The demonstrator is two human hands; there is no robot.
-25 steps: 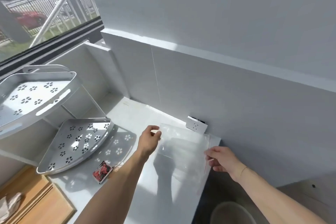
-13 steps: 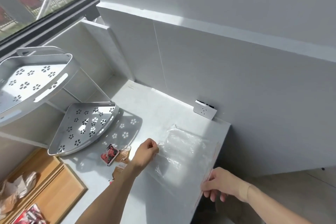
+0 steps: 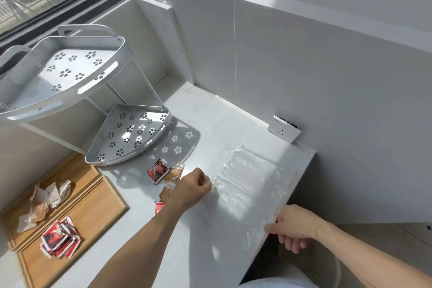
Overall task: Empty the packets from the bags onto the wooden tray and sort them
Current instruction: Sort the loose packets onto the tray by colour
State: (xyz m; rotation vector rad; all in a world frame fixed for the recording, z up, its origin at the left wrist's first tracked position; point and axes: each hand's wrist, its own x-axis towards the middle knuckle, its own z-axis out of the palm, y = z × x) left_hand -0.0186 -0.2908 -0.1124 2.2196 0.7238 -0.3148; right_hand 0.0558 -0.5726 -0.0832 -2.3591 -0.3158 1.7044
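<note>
A clear plastic bag (image 3: 252, 182) lies flat on the white counter (image 3: 205, 119), near its right edge. My left hand (image 3: 192, 188) pinches the bag's left edge. My right hand (image 3: 293, 227) grips the bag's near right corner at the counter's edge. A red packet (image 3: 157, 170) and brown packets (image 3: 175, 172) lie loose on the counter just left of my left hand. At the lower left the wooden tray (image 3: 93, 203) holds a pile of brown packets (image 3: 44, 201) and a pile of red packets (image 3: 60, 238).
A white two-tier corner rack (image 3: 126, 138) with flower cut-outs stands at the back left of the counter. A wall socket (image 3: 284, 132) sits on the wall behind the bag. A window runs along the upper left. The counter drops off at the right.
Both hands have brought the bag down from upright until it lies flat on the counter. My view has tilted down and the tray with its packets has come into sight.
</note>
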